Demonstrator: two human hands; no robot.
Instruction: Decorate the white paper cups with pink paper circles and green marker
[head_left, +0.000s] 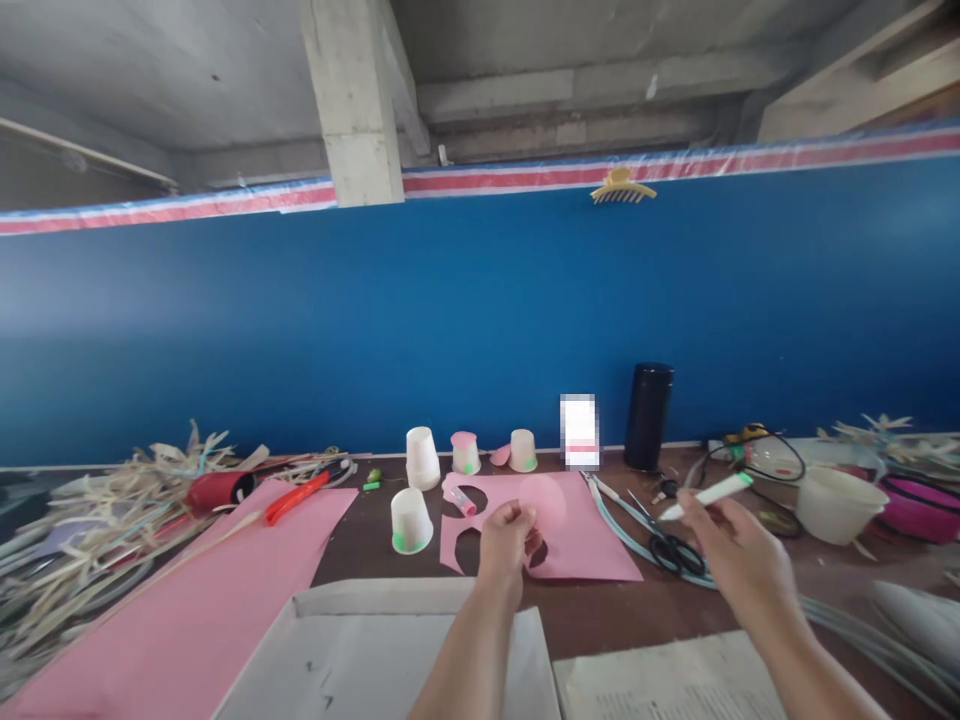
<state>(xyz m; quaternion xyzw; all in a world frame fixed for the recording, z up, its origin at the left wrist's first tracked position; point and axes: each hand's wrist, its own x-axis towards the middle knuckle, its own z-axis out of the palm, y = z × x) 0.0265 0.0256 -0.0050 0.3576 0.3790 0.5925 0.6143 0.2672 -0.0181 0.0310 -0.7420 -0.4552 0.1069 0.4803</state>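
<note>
A round pink paper disc (543, 503) is pinched between the fingers of my left hand (510, 540), above a pink sheet (592, 540) with round holes cut in it. My right hand (739, 560) grips a white marker (712, 495) with a green end, its tip pointing left toward the disc but apart from it. Black scissors (667, 548) lie just left of my right hand. Beyond my left hand stand upside-down paper cups, one white cup (411, 520) with a green patch and another cup (465, 455) with pink paper on top. A small pink-capped tube (460, 501) rests on the cut sheet.
A shallow white box (405, 650) and a printed paper (667, 680) lie nearest me. Pale strips (97, 540) pile up at left beside a large pink sheet (187, 610). A black cylinder (649, 417) stands by the blue panel (480, 320); a white tub (836, 505) sits right.
</note>
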